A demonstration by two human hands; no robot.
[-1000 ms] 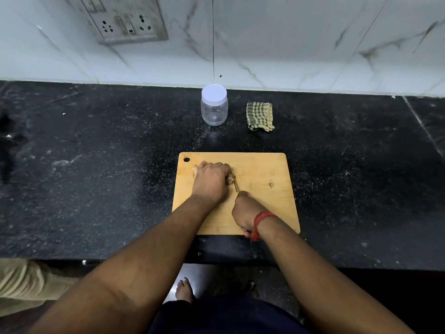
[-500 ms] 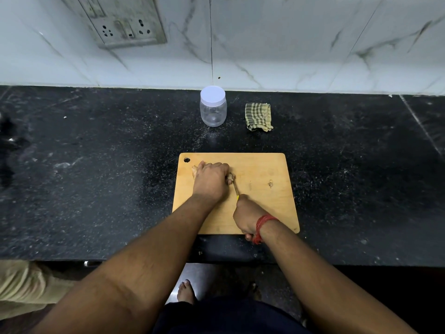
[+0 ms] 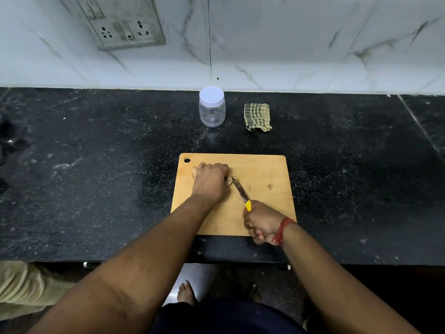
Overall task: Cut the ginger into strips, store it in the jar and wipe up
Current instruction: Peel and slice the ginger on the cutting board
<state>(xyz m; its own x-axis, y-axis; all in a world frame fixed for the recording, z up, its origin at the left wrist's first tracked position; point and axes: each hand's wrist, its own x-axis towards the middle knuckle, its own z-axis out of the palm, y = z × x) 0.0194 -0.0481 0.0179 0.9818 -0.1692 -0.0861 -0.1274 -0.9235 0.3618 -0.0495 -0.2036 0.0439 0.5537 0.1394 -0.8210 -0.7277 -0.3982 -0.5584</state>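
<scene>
Wooden cutting board (image 3: 262, 213) sits square on the black countertop (image 3: 96, 177), and both hands are at work on it. The left hand (image 3: 210, 180) is curled down over the ginger (image 3: 194, 170) in the board's upper-left part, about ten o'clock from the board's centre — only a pale nub of root peeks out past the knuckles on the left side, with more showing at the fingertips on the right. The right hand (image 3: 261, 222) is wrapped tight round a yellow-handled knife (image 3: 242, 194) at the board's near edge, around five o'clock, a red thread band (image 3: 283, 230) at the wrist. The blade runs up and to the left, its tip meeting the ginger just beside the left fingers, where a thin slice (image 3: 235, 179) lies against the steel. A small scrap of ginger (image 3: 270, 186) rests alone toward three o'clock on the board, well apart from the cutting.

Up at twelve o'clock, near the marble wall — the clear plastic jar (image 3: 212, 109), white lid on, standing upright. Just to its right, at about one o'clock, a folded green checked cloth (image 3: 257, 116) lies on the counter, not touching the jar. A socket plate (image 3: 125, 22) hangs on the wall at eleven o'clock.
</scene>
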